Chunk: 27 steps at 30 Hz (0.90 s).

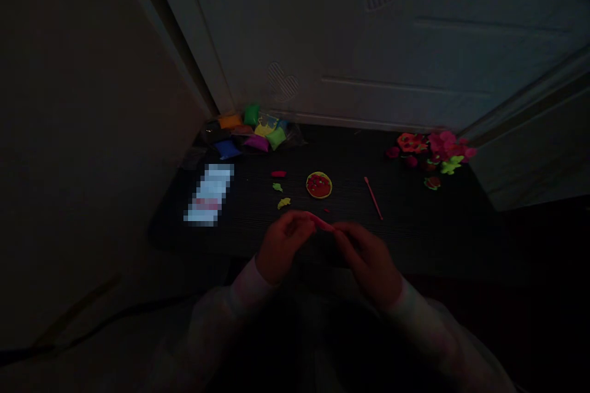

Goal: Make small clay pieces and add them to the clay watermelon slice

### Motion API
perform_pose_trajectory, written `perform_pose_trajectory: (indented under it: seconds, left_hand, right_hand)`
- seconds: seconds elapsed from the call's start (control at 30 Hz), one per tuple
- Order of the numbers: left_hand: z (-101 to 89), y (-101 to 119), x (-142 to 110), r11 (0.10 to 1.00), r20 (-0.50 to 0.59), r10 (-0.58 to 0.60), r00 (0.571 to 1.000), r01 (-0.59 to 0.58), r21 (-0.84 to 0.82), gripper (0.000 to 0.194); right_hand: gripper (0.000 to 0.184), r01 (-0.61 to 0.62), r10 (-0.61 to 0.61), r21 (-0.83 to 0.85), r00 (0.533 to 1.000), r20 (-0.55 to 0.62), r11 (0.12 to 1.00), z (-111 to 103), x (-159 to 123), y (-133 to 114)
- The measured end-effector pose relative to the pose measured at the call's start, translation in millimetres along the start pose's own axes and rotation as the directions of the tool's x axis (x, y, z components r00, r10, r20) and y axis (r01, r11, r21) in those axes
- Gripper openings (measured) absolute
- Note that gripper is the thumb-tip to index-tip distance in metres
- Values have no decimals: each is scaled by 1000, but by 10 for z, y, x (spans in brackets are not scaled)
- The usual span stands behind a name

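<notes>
A thin strip of pink-red modelling clay (319,221) stretches between my two hands near the table's front edge. My left hand (284,242) pinches its left end, and my right hand (369,258) pinches the right end. Just beyond lies a round red clay disc (319,185) with a yellow rim and small bits on top. To its left are a red clay piece (278,174), a green clay piece (277,186) and a yellow clay piece (284,202). A pink modelling tool (373,198) rests right of the disc. The dim light hides fine detail.
Packets of coloured clay (258,143) lie at the dark table's (341,153) back left. A bright pixelated rectangle (209,194) is at the left. Several colourful clay shapes (445,146) cluster at the back right. A pale panelled surface (322,37) rises behind the table.
</notes>
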<state>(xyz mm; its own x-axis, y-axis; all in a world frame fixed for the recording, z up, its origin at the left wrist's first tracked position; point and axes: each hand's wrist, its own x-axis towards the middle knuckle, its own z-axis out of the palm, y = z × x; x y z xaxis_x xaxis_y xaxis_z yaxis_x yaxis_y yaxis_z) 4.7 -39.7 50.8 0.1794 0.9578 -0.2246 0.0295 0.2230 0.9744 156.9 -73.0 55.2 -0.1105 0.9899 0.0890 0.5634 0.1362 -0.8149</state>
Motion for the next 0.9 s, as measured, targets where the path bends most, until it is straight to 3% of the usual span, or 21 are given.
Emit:
perform_pose_trajectory:
  seconds: [0.13,0.23,0.53,0.77,0.9]
  left_hand:
    - [43,-18,-10,997,-25,-24,999,26,71,17]
    - [69,-18,-8,989,-40,7,999,-1,148,16]
    - [82,-74,0,936,-74,179,981,-146,320,17]
    - [75,-107,4,922,-77,195,978,-156,354,17]
    - [13,-122,50,904,24,131,991,-129,408,16]
  right_hand:
    - [29,165,-183,-205,981,-69,965,66,-4,32]
    - [34,202,-229,-289,972,-62,936,113,-18,55]
    - [35,212,-237,-292,970,-55,933,166,-35,93]
    - [33,175,-221,-324,969,-113,930,211,-3,115]
    - [31,142,-189,-294,972,-139,945,187,25,155]
